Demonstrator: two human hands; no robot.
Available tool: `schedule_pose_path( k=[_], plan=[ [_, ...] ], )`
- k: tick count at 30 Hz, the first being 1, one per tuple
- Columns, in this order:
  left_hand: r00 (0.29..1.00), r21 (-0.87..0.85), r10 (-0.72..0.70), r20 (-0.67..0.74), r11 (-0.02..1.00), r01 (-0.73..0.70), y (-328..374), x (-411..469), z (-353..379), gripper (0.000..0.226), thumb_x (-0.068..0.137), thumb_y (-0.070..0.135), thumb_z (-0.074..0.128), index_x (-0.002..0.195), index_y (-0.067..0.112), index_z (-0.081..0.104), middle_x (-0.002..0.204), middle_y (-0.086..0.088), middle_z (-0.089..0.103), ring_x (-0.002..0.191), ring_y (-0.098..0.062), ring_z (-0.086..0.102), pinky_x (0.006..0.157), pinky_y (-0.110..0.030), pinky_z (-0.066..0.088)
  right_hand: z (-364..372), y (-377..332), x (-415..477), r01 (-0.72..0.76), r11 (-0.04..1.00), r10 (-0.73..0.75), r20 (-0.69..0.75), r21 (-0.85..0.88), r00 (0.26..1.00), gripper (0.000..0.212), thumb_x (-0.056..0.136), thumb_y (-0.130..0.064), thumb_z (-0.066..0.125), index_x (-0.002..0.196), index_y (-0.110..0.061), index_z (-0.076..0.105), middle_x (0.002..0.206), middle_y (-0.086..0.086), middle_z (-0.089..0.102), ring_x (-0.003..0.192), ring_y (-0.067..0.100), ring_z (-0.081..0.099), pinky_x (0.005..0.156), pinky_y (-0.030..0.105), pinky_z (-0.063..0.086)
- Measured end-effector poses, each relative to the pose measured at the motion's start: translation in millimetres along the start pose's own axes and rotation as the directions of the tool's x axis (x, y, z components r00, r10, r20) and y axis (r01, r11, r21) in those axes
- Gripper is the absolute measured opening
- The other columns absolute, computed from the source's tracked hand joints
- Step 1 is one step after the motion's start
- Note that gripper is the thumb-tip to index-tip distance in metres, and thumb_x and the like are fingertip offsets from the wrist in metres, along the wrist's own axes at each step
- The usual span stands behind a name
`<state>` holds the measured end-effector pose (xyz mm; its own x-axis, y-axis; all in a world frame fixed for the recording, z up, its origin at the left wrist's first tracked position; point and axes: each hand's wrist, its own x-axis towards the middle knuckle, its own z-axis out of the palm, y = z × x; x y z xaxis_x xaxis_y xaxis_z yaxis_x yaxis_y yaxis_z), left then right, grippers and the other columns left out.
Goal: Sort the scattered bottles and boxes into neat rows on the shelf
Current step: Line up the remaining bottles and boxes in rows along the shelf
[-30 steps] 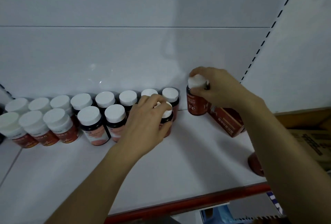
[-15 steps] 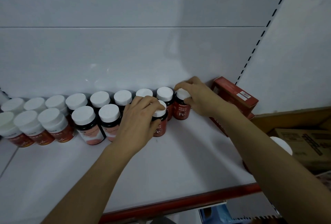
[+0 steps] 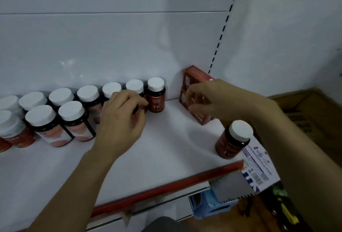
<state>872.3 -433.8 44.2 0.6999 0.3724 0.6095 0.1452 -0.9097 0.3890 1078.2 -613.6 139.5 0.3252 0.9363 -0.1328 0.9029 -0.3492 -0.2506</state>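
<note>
With left hand (image 3: 125, 122) curled round front bottle (image 3: 144, 109), slide flush into row (image 3: 71, 110). With right hand (image 3: 220, 100) by box (image 3: 194, 81), fingers slack, empty, fetch stray bottle (image 3: 233, 140) near shelf (image 3: 166, 148) front right corner; grip cap.

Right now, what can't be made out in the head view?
All head view.
Hidden: front-row bottle, label covered by the left hand gripping it.
Blurred: right hand before the red box; contact unclear.
Cut off: leftmost bottles, by the frame's left edge.
Too small: lone bottle, label unreadable.
</note>
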Motion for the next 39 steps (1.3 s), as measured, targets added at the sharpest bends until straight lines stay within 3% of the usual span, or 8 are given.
schedule_pose_path(
  k=[4, 8, 14, 18, 22, 25, 32, 39],
  plan=[
    [0.967, -0.142, -0.022, 0.252, 0.988, 0.060, 19.8, -26.4, 33.5, 0.020, 0.093, 0.016, 0.069, 0.112, 0.021, 0.068, 0.112, 0.012, 0.057, 0.100, -0.005, 0.052, 0.089, -0.026, 0.045, 11.8, 32.0, -57.2, -0.144, 0.989, 0.147, 0.106, -0.033, 0.983, 0.040, 0.089, -0.053, 0.069, 0.125, -0.045, 0.054, 0.116, -0.024, 0.053, 0.108, 0.003, 0.055, 0.089, 0.026, 0.050],
    [0.849, -0.034, -0.140, 0.509, 0.983, 0.183, 20.1, -50.5, 66.3, 0.030, 0.094, 0.032, 0.068, 0.124, 0.032, 0.063, 0.125, 0.015, 0.050, 0.119, -0.012, 0.047, 0.099, -0.037, 0.042, 36.8, 51.5, -85.0, -0.220, 0.976, 0.218, 0.106, 0.002, 0.970, 0.049, 0.087, -0.033, 0.077, 0.128, -0.043, 0.054, 0.130, -0.019, 0.050, 0.122, 0.011, 0.050, 0.096, 0.028, 0.047],
    [0.851, -0.156, -0.178, 0.494, 0.945, 0.288, 13.6, -57.9, 64.9, 0.024, 0.094, 0.023, 0.071, 0.116, 0.032, 0.067, 0.122, 0.021, 0.055, 0.119, -0.006, 0.047, 0.105, -0.035, 0.040, 61.6, 41.1, -74.1, -0.080, 0.861, 0.219, -0.225, 0.502, 0.949, 0.042, 0.094, -0.024, 0.072, 0.129, -0.035, 0.053, 0.129, -0.010, 0.056, 0.117, 0.016, 0.058, 0.087, 0.032, 0.057],
    [0.858, -0.227, -0.227, 0.461, 0.905, 0.361, 13.3, -58.4, 49.2, 0.022, 0.095, 0.020, 0.069, 0.113, 0.033, 0.065, 0.110, 0.027, 0.060, 0.108, 0.002, 0.057, 0.094, -0.016, 0.046, 80.9, 13.5, -35.4, 0.117, 0.725, 0.211, -0.381, 0.678, 0.900, 0.042, 0.094, -0.021, 0.072, 0.133, -0.029, 0.058, 0.133, -0.010, 0.057, 0.122, 0.014, 0.057, 0.094, 0.040, 0.059],
    [0.958, -0.194, -0.255, 0.128, 0.941, 0.276, 9.2, -50.1, 19.1, 0.021, 0.091, 0.005, 0.069, 0.102, 0.023, 0.069, 0.096, 0.017, 0.065, 0.090, -0.001, 0.062, 0.073, -0.006, 0.042, 88.6, -11.9, 18.2, 0.214, 0.825, 0.076, -0.478, 0.523, 0.875, 0.044, 0.091, -0.019, 0.075, 0.131, -0.027, 0.059, 0.129, -0.011, 0.058, 0.116, 0.003, 0.052, 0.096, 0.025, 0.050],
    [0.968, -0.130, -0.236, -0.084, 0.966, 0.224, -2.8, -33.2, -5.6, 0.019, 0.089, 0.004, 0.068, 0.104, 0.017, 0.069, 0.099, 0.009, 0.062, 0.086, -0.001, 0.060, 0.075, -0.005, 0.040, 87.4, -23.9, 52.7, 0.240, 0.863, -0.017, -0.448, 0.445, 0.894, 0.045, 0.088, -0.013, 0.077, 0.129, -0.025, 0.062, 0.127, -0.004, 0.060, 0.114, 0.012, 0.055, 0.097, 0.035, 0.051],
    [0.964, 0.019, -0.244, 0.107, 0.970, 0.243, -35.7, -13.0, -11.4, 0.037, 0.089, 0.008, 0.074, 0.123, 0.016, 0.065, 0.131, 0.004, 0.048, 0.073, -0.016, 0.063, 0.078, -0.042, 0.055, 102.3, -44.0, 89.5, 0.314, 0.885, -0.111, -0.501, 0.343, 0.858, 0.041, 0.084, -0.004, 0.077, 0.120, -0.019, 0.067, 0.123, -0.004, 0.059, 0.109, 0.016, 0.057, 0.093, 0.035, 0.050],
    [0.966, -0.085, -0.248, 0.069, 0.964, 0.254, -41.0, -19.2, -1.3, 0.038, 0.089, 0.002, 0.071, 0.123, 0.017, 0.063, 0.136, 0.006, 0.041, 0.081, -0.004, 0.053, 0.082, -0.022, 0.049, 124.1, -49.1, 82.0, 0.278, 0.846, 0.028, -0.557, 0.456, 0.830, 0.041, 0.088, -0.004, 0.073, 0.124, -0.023, 0.068, 0.128, -0.004, 0.054, 0.116, 0.007, 0.055, 0.090, 0.024, 0.051]
  ],
)
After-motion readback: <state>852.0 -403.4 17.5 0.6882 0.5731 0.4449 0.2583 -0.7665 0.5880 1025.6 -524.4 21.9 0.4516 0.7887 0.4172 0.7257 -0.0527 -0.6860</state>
